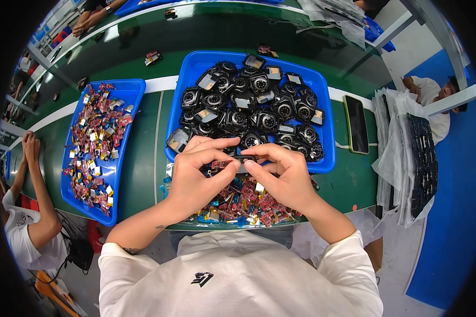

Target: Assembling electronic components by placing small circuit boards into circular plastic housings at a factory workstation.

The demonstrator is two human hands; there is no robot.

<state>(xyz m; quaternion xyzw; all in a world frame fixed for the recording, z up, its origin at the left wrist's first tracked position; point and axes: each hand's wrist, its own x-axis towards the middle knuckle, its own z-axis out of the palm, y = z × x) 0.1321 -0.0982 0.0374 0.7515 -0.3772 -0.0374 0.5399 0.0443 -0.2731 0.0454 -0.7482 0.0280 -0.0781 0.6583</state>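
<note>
Over the front edge of a blue tray (330, 142), my left hand (195, 177) and my right hand (290, 177) meet at a small black smartwatch case (245, 158). Both hands pinch it between thumb and fingertips, one from each side, so most of it is hidden. Inside the curl of my left hand shows a red circuit piece (217, 165); I cannot tell if it is held or lies below. Under my hands spreads a pile of red circuit boards (248, 203) with small battery cells and blue bits. The tray is heaped with black smartwatch cases (238, 120).
A long blue tray (135, 103) of small red boards and cells stands at the left. Right of the big tray lies a phone (357, 124) in a green case. Stacked black trays in plastic wrap (407, 153) stand farther right. Other people sit at left, far and right.
</note>
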